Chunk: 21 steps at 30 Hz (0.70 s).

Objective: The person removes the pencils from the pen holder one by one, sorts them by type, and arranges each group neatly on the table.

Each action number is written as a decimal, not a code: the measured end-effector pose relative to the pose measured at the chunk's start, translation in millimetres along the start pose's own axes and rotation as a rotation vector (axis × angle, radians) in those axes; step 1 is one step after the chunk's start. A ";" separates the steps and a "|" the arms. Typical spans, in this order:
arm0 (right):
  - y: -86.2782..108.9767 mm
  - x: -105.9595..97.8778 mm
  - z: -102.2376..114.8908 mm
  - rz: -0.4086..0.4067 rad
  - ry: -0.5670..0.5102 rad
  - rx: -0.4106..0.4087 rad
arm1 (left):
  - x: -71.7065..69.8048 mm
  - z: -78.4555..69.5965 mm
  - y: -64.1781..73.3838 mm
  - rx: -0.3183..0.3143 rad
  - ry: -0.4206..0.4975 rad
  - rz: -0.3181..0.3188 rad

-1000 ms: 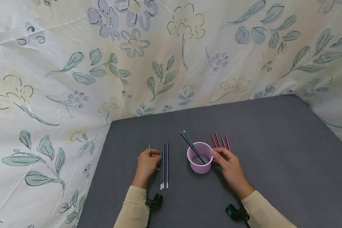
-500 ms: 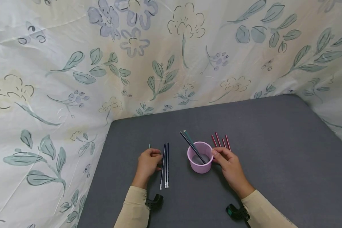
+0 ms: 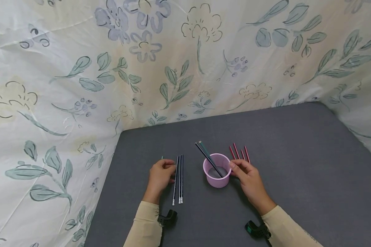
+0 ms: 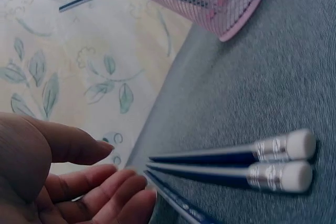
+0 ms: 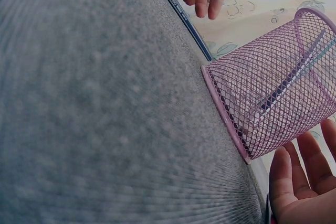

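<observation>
My left hand [image 3: 161, 176] is beside several dark blue pencils [image 3: 180, 180] with white eraser ends. Two of these pencils [image 4: 273, 177] lie side by side; a third pencil [image 3: 175, 181] slants close to the left fingertips. Its thumb and fingers are apart in the left wrist view, with nothing between them. Just beyond the left hand, the end of a green pencil [image 3: 162, 157] peeks out, mostly hidden. A pink mesh cup [image 3: 217, 181] stands upright, holding a green and a dark blue pencil [image 5: 286, 85]. With relaxed fingers, my right hand [image 3: 250, 181] touches the cup's right side.
Several red pencils [image 3: 239, 152] lie behind the right hand, partly covered by it. Grey cloth covers the table [image 3: 296, 154]. A floral sheet [image 3: 173, 51] hangs along the back and left edges.
The middle blue pencil has shifted right, against the rightmost one. The left pencil has tilted, its far end swinging right. My left hand has moved slightly; the right hand and cup stay put.
</observation>
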State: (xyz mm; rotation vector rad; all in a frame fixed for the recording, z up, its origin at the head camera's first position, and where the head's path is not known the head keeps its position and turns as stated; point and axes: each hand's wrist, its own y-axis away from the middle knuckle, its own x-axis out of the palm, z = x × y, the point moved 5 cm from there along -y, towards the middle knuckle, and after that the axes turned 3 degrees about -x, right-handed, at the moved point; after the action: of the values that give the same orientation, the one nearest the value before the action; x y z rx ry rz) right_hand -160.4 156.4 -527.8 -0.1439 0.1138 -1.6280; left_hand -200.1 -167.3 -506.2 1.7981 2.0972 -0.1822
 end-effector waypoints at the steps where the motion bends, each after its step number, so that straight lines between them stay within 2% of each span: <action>1: 0.0 0.0 0.0 -0.001 0.002 -0.001 | 0.9 -0.9 0.1 0.006 0.010 0.008; 6: -0.3 -0.1 -0.4 0.001 0.004 0.000 | 6.5 -4.8 -0.3 0.049 0.076 0.049; 13: 0.3 0.9 -0.6 0.002 0.013 0.001 | 11.0 -13.5 2.3 0.146 0.194 0.101; 18: 1.0 1.2 0.0 -0.003 0.014 -0.006 | 16.2 -20.4 4.4 0.190 0.287 0.143; 21: 1.1 1.2 -0.3 -0.007 0.010 -0.008 | 21.4 -24.5 6.8 0.206 0.306 0.162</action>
State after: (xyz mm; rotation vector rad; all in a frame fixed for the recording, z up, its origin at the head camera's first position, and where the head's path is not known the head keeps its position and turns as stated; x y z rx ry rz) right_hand -159.4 155.2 -528.2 -0.1423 0.1271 -1.6356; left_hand -200.7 -138.1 -490.3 2.2310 2.1858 -0.0860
